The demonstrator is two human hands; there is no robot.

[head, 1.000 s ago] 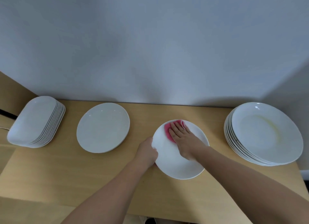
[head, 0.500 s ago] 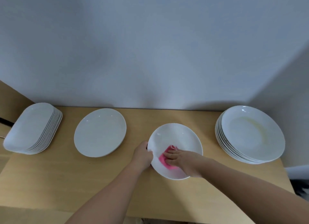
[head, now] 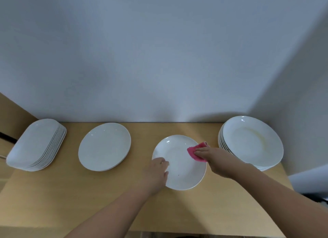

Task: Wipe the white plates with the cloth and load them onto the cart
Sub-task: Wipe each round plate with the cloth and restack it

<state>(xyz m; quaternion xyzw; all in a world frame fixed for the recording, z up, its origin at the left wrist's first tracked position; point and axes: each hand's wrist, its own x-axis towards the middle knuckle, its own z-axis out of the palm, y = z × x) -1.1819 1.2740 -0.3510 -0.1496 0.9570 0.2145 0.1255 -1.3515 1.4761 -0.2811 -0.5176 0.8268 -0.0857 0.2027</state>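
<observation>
On table (head: pixel 71 193), left hand (head: pixel 157 170) clasped round plate (head: pixel 179 158) rim, right hand (head: pixel 214 158) flat atop cloth (head: pixel 199 146)

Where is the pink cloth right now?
Head view: the pink cloth is pressed under the right hand on the right rim of the middle round white plate, just left of the stack of white plates.

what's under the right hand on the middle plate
A pink cloth, pressed against the right rim of the plate by the right hand. Its edges stick out past the hand; the rest of the cloth and the plate beneath are covered.
</observation>
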